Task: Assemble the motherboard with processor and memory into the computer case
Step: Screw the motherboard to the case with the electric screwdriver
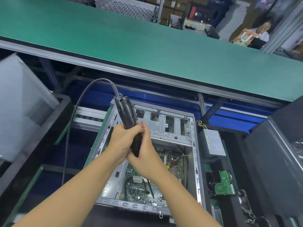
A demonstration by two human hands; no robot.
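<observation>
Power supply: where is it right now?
Head view, right side: the grey power supply lies outside the computer case, beside its right wall, with a green circuit board just nearer the camera.

Bare-metal case (pixel 195 154), matt blk plastic screwdriver (pixel 127 112), matt green mat (pixel 131 40).

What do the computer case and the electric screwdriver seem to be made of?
Computer case: likely bare sheet steel, dull grey, with punched slots and folded edges. Electric screwdriver: probably matte black plastic, with moulded vents near its cable end.
</observation>
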